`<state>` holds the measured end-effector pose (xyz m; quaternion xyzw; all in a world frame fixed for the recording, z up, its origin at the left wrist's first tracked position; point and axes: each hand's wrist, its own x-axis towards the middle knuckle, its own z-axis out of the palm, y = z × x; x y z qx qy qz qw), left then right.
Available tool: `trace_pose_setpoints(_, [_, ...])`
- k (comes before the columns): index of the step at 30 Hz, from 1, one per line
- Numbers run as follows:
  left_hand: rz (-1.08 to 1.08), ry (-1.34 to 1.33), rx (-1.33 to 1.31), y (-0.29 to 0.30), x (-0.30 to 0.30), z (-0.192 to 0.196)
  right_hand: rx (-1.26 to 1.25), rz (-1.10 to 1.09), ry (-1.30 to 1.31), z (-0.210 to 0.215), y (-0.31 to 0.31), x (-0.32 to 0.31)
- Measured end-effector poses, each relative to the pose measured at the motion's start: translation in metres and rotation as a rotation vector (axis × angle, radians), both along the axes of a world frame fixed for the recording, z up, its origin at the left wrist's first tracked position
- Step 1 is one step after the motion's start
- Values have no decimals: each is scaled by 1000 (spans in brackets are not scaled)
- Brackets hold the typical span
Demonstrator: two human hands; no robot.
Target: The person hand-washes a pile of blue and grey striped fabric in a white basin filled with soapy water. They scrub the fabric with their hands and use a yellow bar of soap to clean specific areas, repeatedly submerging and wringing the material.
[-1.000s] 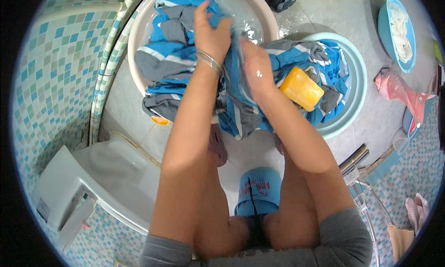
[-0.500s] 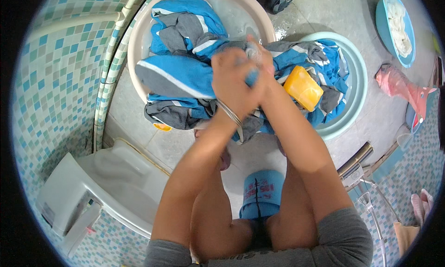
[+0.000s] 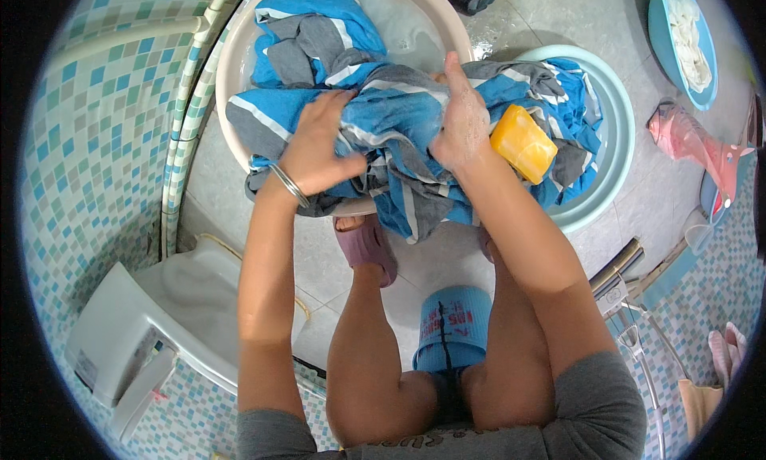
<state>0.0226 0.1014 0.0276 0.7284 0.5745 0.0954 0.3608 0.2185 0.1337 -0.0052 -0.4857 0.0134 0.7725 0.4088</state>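
head view: your left hand (image 3: 319,145) is closed over a bunched fold of the blue and grey striped garment (image 3: 383,121), a metal bangle (image 3: 289,185) at the wrist. your right hand (image 3: 461,121) clamps the same wet cloth from the other side, fingers curled down into it, foam on the knuckles. the garment lies across two basins at once: one end heaped in the white basin (image 3: 239,69) with soapy water, the other spread in the pale green basin (image 3: 618,141), the middle sagging over both rims towards your knees. a yellow soap bar (image 3: 523,143) rests on the cloth just beside your right wrist.

you look to be in the scrubbing step, working one stretch of fabric between both hands. the next move calls for rubbing the two gripped folds against each other, or shifting your grip along to an unwashed stretch; keep the hanging middle off the tiled floor (image 3: 431,260) and mind the soap, which could slide off.

below, a purple slipper (image 3: 365,240) and a blue plastic stool (image 3: 453,328) show between your legs.
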Motion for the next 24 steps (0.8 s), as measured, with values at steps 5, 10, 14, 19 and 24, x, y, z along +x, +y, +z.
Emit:
trace_pose_setpoints(5, [314,-284,152,-10,24,9,178,233,-171,3,5,-16])
trace_pose_setpoints(10, [324,-191,447,-27,99,23,83,316,76,-48,9,-5])
trace_pose_setpoints(14, [492,-87,610,8,60,-34,-13,289,-237,-25,-7,-20])
trace_pose_setpoints(19, [350,-262,542,5,94,-1,55,79,-111,-51,0,-13])
trace_pose_setpoints(24, [448,-202,585,-11,76,-25,138,342,-396,-13,-7,-24])
